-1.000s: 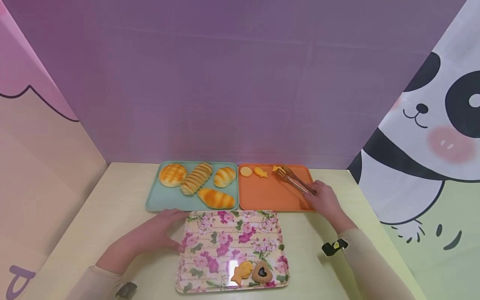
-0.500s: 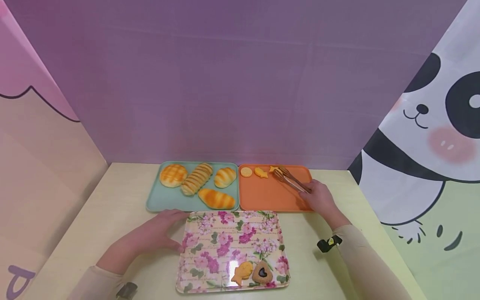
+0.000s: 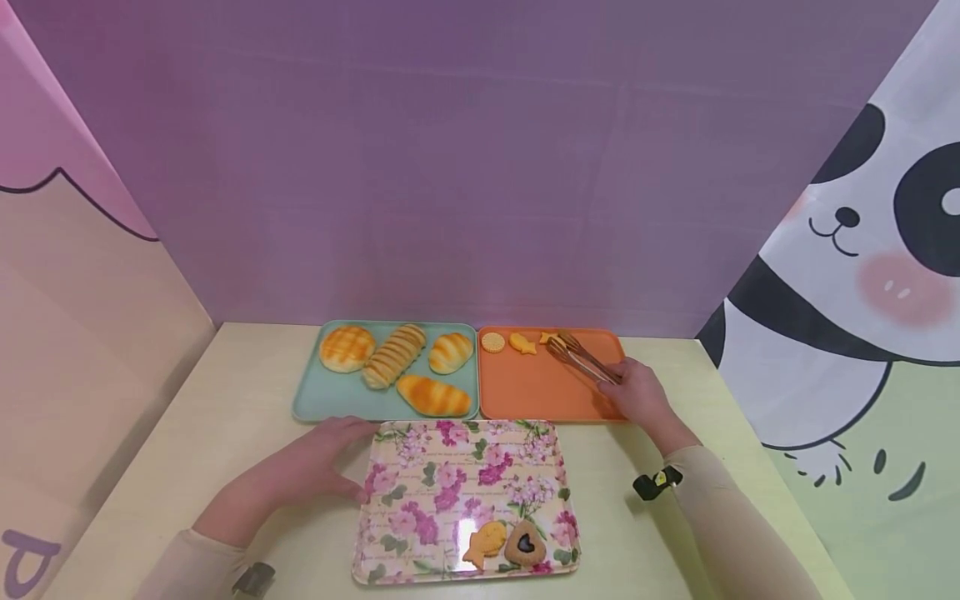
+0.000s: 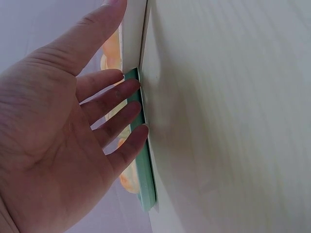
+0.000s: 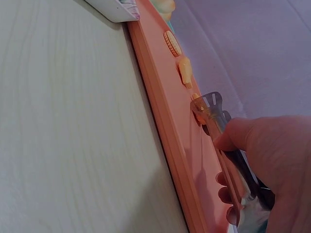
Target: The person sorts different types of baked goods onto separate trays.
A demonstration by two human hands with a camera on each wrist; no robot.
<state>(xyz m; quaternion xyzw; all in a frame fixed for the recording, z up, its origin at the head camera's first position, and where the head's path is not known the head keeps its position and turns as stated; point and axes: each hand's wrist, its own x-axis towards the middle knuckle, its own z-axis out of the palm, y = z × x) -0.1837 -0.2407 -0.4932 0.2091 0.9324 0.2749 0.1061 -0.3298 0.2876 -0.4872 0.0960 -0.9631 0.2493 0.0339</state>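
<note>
My right hand [image 3: 639, 393] grips metal tongs [image 3: 591, 360] over the orange tray [image 3: 525, 392]. The tong tips are at a fish-shaped cracker [image 3: 546, 338] by the tray's back edge and partly cover it. In the right wrist view the thumb lies along one arm of the tongs [image 5: 240, 167], with fingers curled round the other. My left hand [image 3: 315, 467] is at the left edge of the floral tray [image 3: 427, 492], thumb and fingers spread and relaxed. On that tray lie a fish-shaped cracker [image 3: 487, 540] and a triangular cookie with a dark heart [image 3: 523, 545].
Beside the tongs' target area lie a round cracker [image 3: 492, 342] and another fish-shaped cracker [image 3: 522, 343]. A green tray [image 3: 330, 404] with several breads, including a long ridged loaf [image 3: 393, 357], adjoins the orange one. A purple backdrop [image 3: 450, 208] rises behind the table.
My right hand and the tongs have shifted slightly left, then stayed nearly still. The fish-shaped cracker at the tong tips has moved slightly left. My left hand has stayed in place.
</note>
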